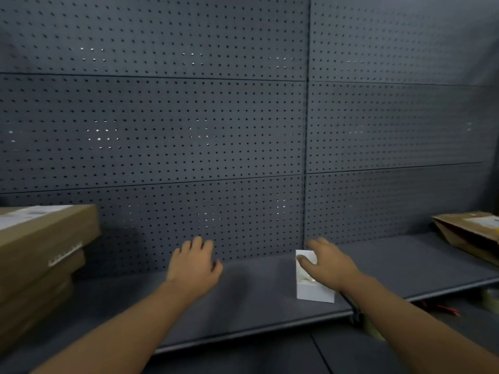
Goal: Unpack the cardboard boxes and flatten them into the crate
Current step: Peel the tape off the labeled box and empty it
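White box [314,288] is gripped upright on grey shelf [256,300] by right hand [328,261]; left hand [193,261] is held loosely open, empty.

**One head-worn view, close to the shelf**

The single wide-angle camera sits on the person's head, facing forward and slightly down at a dark shelf [256,290] and the pegboard wall [189,117] behind it. It stands near, both forearms entering from the bottom edge. Straight lines bow near the frame's edges.

Two hands [193,261], one white box [313,288], perhaps three cardboard boxes [46,238].
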`<state>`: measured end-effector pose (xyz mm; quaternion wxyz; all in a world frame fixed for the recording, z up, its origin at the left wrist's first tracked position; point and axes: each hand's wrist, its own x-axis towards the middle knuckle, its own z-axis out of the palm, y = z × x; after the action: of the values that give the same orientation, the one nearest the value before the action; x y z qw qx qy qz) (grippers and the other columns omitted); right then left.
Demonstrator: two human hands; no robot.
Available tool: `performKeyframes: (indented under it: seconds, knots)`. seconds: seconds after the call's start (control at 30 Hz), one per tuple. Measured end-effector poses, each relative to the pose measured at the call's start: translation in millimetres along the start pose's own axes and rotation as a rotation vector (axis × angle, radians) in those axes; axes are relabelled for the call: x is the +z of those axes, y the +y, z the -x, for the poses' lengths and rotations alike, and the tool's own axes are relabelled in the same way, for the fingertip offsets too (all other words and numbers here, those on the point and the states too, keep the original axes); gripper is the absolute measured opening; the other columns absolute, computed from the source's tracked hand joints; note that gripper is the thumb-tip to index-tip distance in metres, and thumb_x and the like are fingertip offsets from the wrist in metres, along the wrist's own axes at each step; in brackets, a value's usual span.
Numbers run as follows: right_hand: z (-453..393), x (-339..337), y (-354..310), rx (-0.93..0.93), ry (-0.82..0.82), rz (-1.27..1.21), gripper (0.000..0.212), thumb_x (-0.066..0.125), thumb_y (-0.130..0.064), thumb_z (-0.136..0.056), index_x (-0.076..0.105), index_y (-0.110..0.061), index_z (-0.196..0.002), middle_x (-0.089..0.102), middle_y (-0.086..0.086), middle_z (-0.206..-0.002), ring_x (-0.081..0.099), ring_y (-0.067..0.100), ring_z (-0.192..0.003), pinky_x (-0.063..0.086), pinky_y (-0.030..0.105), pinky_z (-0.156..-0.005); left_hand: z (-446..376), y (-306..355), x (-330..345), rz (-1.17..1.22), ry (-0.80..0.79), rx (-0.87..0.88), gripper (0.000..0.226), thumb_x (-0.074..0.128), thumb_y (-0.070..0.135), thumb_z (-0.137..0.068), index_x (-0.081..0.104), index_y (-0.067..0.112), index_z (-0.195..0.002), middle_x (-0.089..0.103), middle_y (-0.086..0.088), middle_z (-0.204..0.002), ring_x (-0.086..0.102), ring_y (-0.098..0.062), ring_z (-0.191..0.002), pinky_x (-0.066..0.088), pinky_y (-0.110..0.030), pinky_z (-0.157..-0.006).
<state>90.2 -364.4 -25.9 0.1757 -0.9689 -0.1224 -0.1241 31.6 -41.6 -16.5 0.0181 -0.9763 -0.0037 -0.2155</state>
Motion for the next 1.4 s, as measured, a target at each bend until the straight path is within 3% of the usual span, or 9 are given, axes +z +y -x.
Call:
performKeyframes:
  seconds: [0.13,0.3,0.47,0.6,0.87,1.03,1.2,1.3,1.4]
  knots:
    - [-18,16,-35,-0.075,-0.028,-0.027,0.060,0.044,-0.059,-0.102,0.046,-0.020,-0.147,0.046,0.002,-0.144,0.047,0.025,-0.129,0.049,0.044,-0.099,8,-40,-5,-0.036,-0.020,-0.077,0.045,0.038,0.049,-0.103,0.048,0.020,-0.137,0.051,-0.003,-0.133,0.050,-0.024,-0.120,0.045,-0.038,-0.100]
    - [-34,29,-79,-0.124,-0.038,-0.056,0.061,0.045,-0.059,-0.101,0.046,-0.020,-0.148,0.047,0.004,-0.143,0.052,0.025,-0.127,0.050,0.042,-0.098,19,-78,-13,0.041,-0.009,-0.125,0.048,0.040,0.047,-0.104,0.046,0.019,-0.142,0.050,-0.002,-0.135,0.051,-0.023,-0.119,0.051,-0.035,-0.089]
    - [-45,36,-121,-0.178,-0.041,-0.069,0.062,0.045,-0.060,-0.101,0.043,-0.023,-0.150,0.046,0.001,-0.147,0.050,0.023,-0.130,0.048,0.045,-0.102,28,-105,-21,0.053,-0.031,-0.128,0.054,0.040,0.047,-0.106,0.039,0.019,-0.152,0.046,-0.003,-0.143,0.048,-0.025,-0.127,0.051,-0.037,-0.096]
    - [-53,43,-153,-0.211,-0.039,-0.070,0.064,0.045,-0.061,-0.101,0.043,-0.022,-0.151,0.047,0.002,-0.148,0.050,0.022,-0.131,0.048,0.045,-0.103,37,-128,-31,0.058,-0.017,-0.127,0.051,0.042,0.046,-0.105,0.040,0.020,-0.149,0.046,-0.004,-0.141,0.048,-0.025,-0.125,0.050,-0.038,-0.094]
    - [-65,51,-230,-0.312,-0.070,-0.130,0.062,0.043,-0.060,-0.102,0.045,-0.020,-0.149,0.048,0.003,-0.147,0.053,0.021,-0.127,0.049,0.043,-0.100,67,-179,-72,0.275,0.151,-0.110,0.050,0.050,0.042,-0.102,0.047,0.024,-0.148,0.051,0.007,-0.132,0.054,-0.016,-0.119,0.052,-0.040,-0.096]
    - [-72,52,-289,-0.388,-0.089,-0.219,0.064,0.041,-0.063,-0.101,0.048,-0.019,-0.147,0.050,0.006,-0.145,0.055,0.023,-0.121,0.051,0.045,-0.098,86,-196,-114,0.323,0.315,0.001,0.044,0.056,0.026,-0.099,0.053,0.023,-0.143,0.053,0.008,-0.132,0.052,-0.013,-0.120,0.048,-0.035,-0.102]
    - [-65,58,-359,-0.446,-0.144,-0.372,0.056,0.044,-0.059,-0.103,0.058,-0.013,-0.132,0.060,0.005,-0.118,0.059,0.022,-0.104,0.051,0.038,-0.086,109,-212,-153,0.145,0.384,-0.006,0.046,0.057,0.027,-0.094,0.053,0.022,-0.140,0.053,0.006,-0.128,0.047,-0.016,-0.121,0.045,-0.033,-0.100]
    - [-54,59,-401,-0.423,-0.197,-0.520,0.046,0.044,-0.053,-0.105,0.063,-0.013,-0.116,0.061,0.003,-0.098,0.059,0.022,-0.090,0.046,0.034,-0.074,127,-234,-159,-0.002,0.384,-0.133,0.046,0.052,0.036,-0.096,0.054,0.025,-0.140,0.054,0.008,-0.134,0.047,-0.016,-0.126,0.039,-0.035,-0.107]
    - [-50,63,-435,-0.373,-0.241,-0.616,0.050,0.040,-0.056,-0.105,0.061,-0.010,-0.103,0.060,0.007,-0.092,0.060,0.025,-0.085,0.052,0.040,-0.077,144,-262,-159,-0.022,0.358,-0.310,0.046,0.045,0.046,-0.102,0.053,0.028,-0.143,0.053,0.008,-0.141,0.045,-0.017,-0.133,0.033,-0.038,-0.113]
